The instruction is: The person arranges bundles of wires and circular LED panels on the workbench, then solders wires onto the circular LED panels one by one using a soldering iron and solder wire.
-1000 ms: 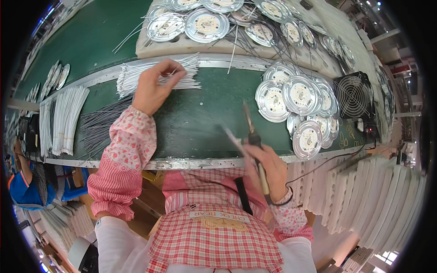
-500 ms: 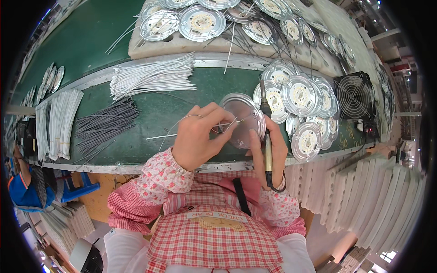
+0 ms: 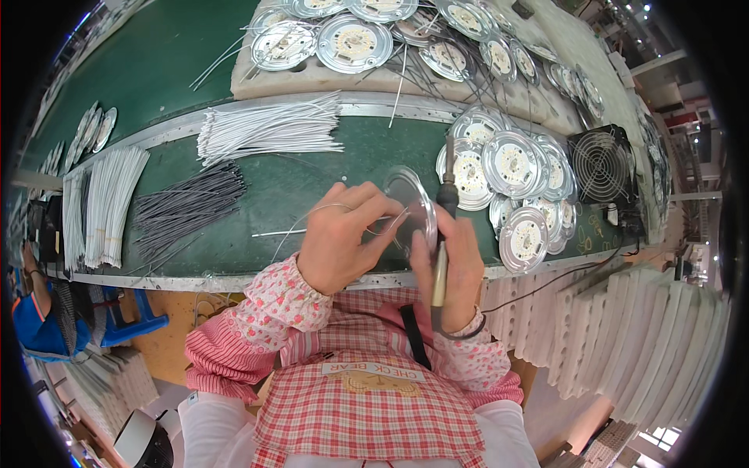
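Note:
My left hand (image 3: 339, 234) is closed in a pinch at the left side of a round metal lamp plate (image 3: 425, 210). A white wire (image 3: 279, 233) and a thin looping strand of solder wire (image 3: 306, 210) run out from its fingers; the exact fingertip contact is hidden. My right hand (image 3: 459, 261) grips the plate by its right rim, tilted nearly edge-on. The same hand also holds a soldering iron (image 3: 441, 273), its tip pointing away from me and its cord hanging at the wrist. Both hands are just above the green bench, near its front edge.
Left of my hands lie a bundle of white wires (image 3: 269, 129), a bundle of dark grey wires (image 3: 191, 203) and more white wires (image 3: 117, 207). Lamp plates (image 3: 515, 164) are piled at right beside a black fan (image 3: 602, 164). Further plates (image 3: 355, 43) rest on a foam slab (image 3: 312, 80).
My right hand has moved slightly left with the soldering iron. The lamp plate has turned more edge-on. My left hand keeps its pinch almost in place.

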Tool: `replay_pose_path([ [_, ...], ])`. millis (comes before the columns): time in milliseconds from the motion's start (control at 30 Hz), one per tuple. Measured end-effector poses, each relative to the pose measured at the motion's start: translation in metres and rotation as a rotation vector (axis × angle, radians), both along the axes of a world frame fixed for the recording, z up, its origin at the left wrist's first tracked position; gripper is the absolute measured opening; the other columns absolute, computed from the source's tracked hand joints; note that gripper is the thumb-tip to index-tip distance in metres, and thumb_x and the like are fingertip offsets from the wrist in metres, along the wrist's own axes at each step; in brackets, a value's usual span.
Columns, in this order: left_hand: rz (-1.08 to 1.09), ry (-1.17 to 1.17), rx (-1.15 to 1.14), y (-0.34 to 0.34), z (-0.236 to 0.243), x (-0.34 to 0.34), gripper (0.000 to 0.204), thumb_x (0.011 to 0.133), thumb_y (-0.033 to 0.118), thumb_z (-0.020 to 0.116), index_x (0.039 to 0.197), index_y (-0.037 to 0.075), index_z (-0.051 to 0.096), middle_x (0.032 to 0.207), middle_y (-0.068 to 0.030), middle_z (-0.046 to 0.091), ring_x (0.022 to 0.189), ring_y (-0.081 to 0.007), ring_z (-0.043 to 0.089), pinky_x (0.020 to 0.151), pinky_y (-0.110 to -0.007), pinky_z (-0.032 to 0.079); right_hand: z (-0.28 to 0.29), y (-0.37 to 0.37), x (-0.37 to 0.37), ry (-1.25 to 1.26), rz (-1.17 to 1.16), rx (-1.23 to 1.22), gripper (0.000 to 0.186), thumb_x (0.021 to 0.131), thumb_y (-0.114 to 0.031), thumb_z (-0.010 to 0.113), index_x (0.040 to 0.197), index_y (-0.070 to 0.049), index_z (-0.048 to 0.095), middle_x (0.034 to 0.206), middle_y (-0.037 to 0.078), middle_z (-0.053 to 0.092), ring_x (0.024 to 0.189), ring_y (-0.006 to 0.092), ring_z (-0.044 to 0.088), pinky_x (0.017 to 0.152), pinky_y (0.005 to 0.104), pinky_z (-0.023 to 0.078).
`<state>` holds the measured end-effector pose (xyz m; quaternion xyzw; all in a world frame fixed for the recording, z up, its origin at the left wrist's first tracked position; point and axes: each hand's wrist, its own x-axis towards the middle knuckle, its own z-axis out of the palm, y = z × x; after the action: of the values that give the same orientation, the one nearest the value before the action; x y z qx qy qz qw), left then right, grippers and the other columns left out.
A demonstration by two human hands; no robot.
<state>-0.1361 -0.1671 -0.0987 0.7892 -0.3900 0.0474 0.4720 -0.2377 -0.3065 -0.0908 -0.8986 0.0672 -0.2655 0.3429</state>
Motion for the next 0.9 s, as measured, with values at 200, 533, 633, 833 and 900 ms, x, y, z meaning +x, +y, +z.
replay_pose_path([
  [200,-0.107,0.208,-0.034,0.018,-0.013,0.013,0.015,0.079,0.004,0.071,0.092,0.006,0.066,0.083,-0.0084,0.063,0.077,-0.0308,0.062,0.070,-0.036,0.043,0.013,-0.014,0.008,0.044,0.256,0.146,0.091,0.060,-0.019,0.095,0.138,-0.007,0.051,0.101,0.013,0.058,0.087,0.0273,0.060,0.078,0.0383,0.051],
  [533,-0.007,0.818,-0.185,0.019,-0.023,0.014,0.016,0.089,0.008,0.066,0.100,-0.003,0.068,0.089,-0.0099,0.070,0.079,-0.0133,0.062,0.072,-0.028,0.049,-0.026,-0.017,0.036,0.068,0.334,0.261,0.119,0.056,-0.029,0.098,0.150,-0.002,0.030,0.131,0.017,0.051,0.122,0.0335,0.051,0.105,0.0425,0.040],
  [633,-0.055,0.962,-0.318,0.021,-0.010,0.019,0.025,0.090,0.022,0.069,0.096,-0.002,0.069,0.084,-0.0129,0.071,0.073,-0.0173,0.065,0.069,-0.030,0.051,-0.022,-0.004,0.033,0.049,0.159,0.120,0.117,0.057,-0.029,0.096,0.150,-0.002,0.031,0.126,0.018,0.051,0.115,0.0358,0.049,0.100,0.0450,0.041],
  [833,0.168,0.411,0.097,-0.002,-0.018,0.017,0.037,0.077,0.035,0.080,0.087,0.001,0.069,0.072,-0.0152,0.067,0.063,-0.0315,0.065,0.062,-0.041,0.049,-0.014,0.004,0.021,0.147,0.081,0.074,0.108,0.062,-0.023,0.093,0.148,-0.002,0.033,0.130,0.019,0.053,0.118,0.0362,0.051,0.102,0.0449,0.041],
  [900,0.139,0.445,0.121,-0.003,-0.018,0.022,0.038,0.075,0.034,0.081,0.090,0.002,0.068,0.074,-0.0144,0.066,0.067,-0.0325,0.064,0.066,-0.042,0.048,-0.021,-0.002,0.018,0.148,0.067,0.025,0.102,0.066,-0.024,0.090,0.148,-0.002,0.035,0.120,0.017,0.054,0.109,0.0365,0.052,0.095,0.0451,0.043],
])
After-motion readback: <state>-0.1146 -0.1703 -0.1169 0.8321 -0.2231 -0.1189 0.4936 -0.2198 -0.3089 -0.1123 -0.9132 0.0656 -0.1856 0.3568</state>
